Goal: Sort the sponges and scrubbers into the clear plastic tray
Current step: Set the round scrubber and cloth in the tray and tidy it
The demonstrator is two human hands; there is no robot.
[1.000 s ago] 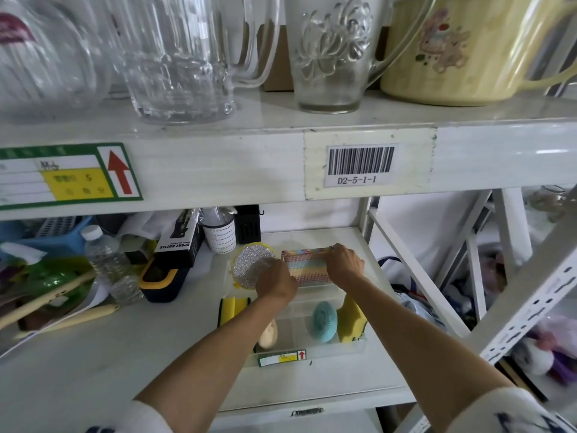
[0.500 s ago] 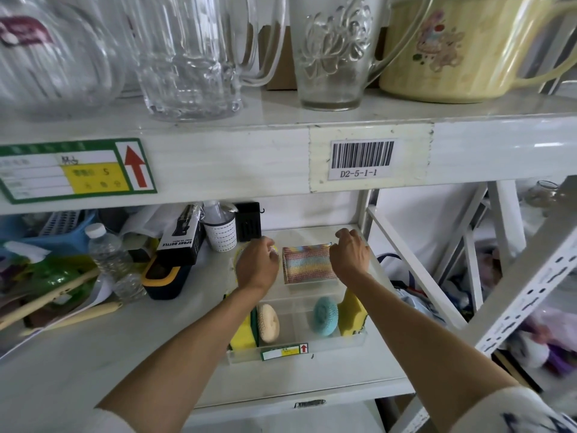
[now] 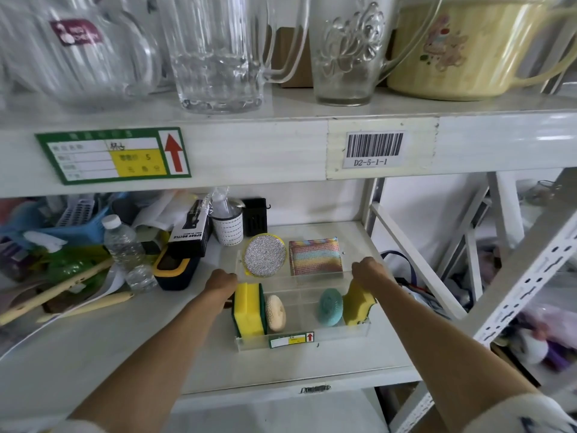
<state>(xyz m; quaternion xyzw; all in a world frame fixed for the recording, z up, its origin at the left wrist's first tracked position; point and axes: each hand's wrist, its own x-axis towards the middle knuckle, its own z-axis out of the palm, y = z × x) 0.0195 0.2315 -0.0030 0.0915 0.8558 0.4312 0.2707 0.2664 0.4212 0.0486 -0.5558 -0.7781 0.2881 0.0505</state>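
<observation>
My left hand (image 3: 222, 280) is curled against the left wall of the clear plastic tray (image 3: 302, 341), and my right hand (image 3: 367, 269) is curled over its right wall; both look closed on the tray's sides, though the fingers themselves are hidden from me. Inside the tray, just right of my left hand, a yellow block sponge with a green scouring layer (image 3: 249, 308) stands on edge in the front left corner, and a cream-coloured oval scrubber (image 3: 276, 313) leans against it. Towards the front right, a teal round mesh scrubber (image 3: 330, 307) stands upright beside a yellow contoured sponge (image 3: 356, 305), which sits directly under my right hand. At the back of the tray a round silver glitter scouring pad with a yellow rim (image 3: 264, 255) leans on the left, and a rectangular rainbow-striped sparkly sponge (image 3: 314, 256) stands to its right, the two nearly touching. The tray rests on a white metal shelf (image 3: 187, 348). Left of the tray lie a clear plastic water bottle with a white cap (image 3: 127, 251) and a black and yellow container (image 3: 175, 269).
</observation>
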